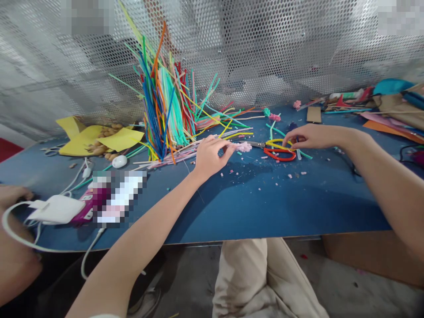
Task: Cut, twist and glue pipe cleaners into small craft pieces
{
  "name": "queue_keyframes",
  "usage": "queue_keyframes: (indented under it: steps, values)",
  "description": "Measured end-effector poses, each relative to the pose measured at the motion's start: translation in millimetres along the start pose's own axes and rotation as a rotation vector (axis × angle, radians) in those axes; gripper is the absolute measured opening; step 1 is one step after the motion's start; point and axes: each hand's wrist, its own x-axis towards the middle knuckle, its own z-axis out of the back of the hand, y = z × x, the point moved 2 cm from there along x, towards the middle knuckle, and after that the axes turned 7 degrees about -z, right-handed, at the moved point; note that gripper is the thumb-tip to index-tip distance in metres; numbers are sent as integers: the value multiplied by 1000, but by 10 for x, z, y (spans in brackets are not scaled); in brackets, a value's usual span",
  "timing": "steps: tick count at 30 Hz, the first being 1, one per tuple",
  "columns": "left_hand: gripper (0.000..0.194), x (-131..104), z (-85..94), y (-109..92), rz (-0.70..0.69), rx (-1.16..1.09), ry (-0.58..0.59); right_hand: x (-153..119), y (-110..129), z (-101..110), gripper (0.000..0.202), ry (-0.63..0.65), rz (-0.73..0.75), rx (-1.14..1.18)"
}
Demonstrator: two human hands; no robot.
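A perforated metal panel (265, 53) backs a blue tabletop (232, 212). At far left, another person's arm (16, 260) is cut off by the frame. Next come a white charger (59, 210), a purple packet (92, 205) and a phone (124, 198); pixelation masks the phone and part of the packet, leaving any writing there unreadable. Behind lie brown pods on yellow paper (77, 143), then a tall bundle of coloured pipe cleaners (168, 106). The left hand (213, 154) pinches a fuzzy pink piece (244, 146) above the tabletop, near centre. Scissors (280, 154) point toward it, tips hard to make out. The right hand (306, 136) bends over their handles; whether it grips them cannot be told. Stacked paper (394, 126) runs off the right edge.
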Motion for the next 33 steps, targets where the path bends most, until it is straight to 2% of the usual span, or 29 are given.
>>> queue_keyframes:
  steps: [5,10,18,26,28,30,33]
  values:
    - [36,-9,-15,20,4,-17,2,77,-102,-50,37,12,17,75]
    - [35,-5,-2,10,-2,-16,3,86,-105,-67,37,23,-45,43]
    - [36,-8,-9,16,-8,-10,-2,67,-9,-80,22,-72,-20,-12]
    - [33,-9,-5,5,-19,-16,-20,-26,112,78,21,-285,-16,-44]
    - [33,-10,-4,7,-10,-13,-17,-74,169,119,22,-404,-83,-104]
    - [34,-14,-7,13,-4,-13,-18,-126,207,160,24,-560,-211,-168]
    - [34,-20,-18,23,1,-14,-15,-196,215,210,29,-771,-391,-116]
